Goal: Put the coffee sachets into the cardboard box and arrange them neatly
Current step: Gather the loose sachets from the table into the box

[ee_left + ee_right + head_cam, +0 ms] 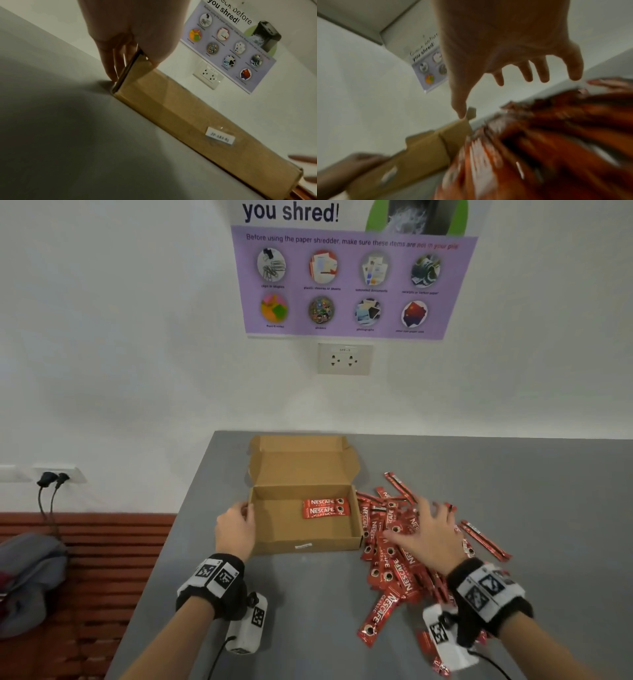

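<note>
An open cardboard box (274, 529) of plain brown corrugated board rests on a matte grey table (513, 474), its hinged lid (301, 460) folded back towards the far wall. A small white label (220, 136) on the near wall of the box carries print too blurred to read with certainty. Inside, against the far right corner, two coffee sachets (326, 507) lie flat and side by side, parallel to the far wall; each is a glossy red stick printed "NESCAFÉ CLASSIC" in white with a cup emblem. A loose pile of sachets (394, 563) of the same brand lies just right of the box, overlapping at many angles, with a few strays at the right and near edges.

The left hand (236, 530) grips the left wall of the box, thumb over the rim and fingers (111, 65) down its outer face. The right hand (424, 537) is spread wide, palm down, above the pile and holds nothing; whether it touches the sachets cannot be told, and the right wrist view is motion-blurred.

On the wall, a purple poster (346, 282) reads "you shred!" and "Before using the paper shredder, make sure these items are not in your pile", above a white double socket (344, 359).
</note>
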Motion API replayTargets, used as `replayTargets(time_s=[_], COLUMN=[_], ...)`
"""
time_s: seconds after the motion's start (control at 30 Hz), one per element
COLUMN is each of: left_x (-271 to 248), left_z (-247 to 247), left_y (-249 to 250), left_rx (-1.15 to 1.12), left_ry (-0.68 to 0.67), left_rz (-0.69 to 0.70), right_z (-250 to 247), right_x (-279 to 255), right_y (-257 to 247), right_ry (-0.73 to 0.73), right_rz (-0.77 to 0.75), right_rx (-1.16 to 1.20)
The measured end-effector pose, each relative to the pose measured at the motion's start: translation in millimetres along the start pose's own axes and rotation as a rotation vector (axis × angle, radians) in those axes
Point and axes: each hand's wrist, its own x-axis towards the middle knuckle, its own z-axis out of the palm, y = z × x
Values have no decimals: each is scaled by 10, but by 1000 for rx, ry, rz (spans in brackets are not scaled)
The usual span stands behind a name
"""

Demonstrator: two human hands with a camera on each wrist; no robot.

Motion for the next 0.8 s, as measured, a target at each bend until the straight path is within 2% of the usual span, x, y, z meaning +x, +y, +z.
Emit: replayTargets(time_s=[0.1, 0.23, 0.37, 0.47, 0.7, 0.8], left_x=[-7, -22, 7, 30, 64, 82], left_z=[5, 12, 35, 55, 31, 25], left_y=[-12, -68, -138, -188, -223, -250], left_rx=[-81, -287, -378, -413, -480, -497], left_ry=[-2, 20, -7, -30, -96, -113], left_rz=[-10, -94, -120, -129, -144, -144], right_z=[252, 420, 518, 522, 164, -152], right_x=[-70, 59, 205, 283, 339, 307], right_y=[35, -16, 30, 78, -90, -378], right_ry=[-80, -38, 44, 59, 65, 82], right_rz=[-12, -57, -124, -194, -263, -386], right_rx=[-84, -85, 149, 236, 334, 336])
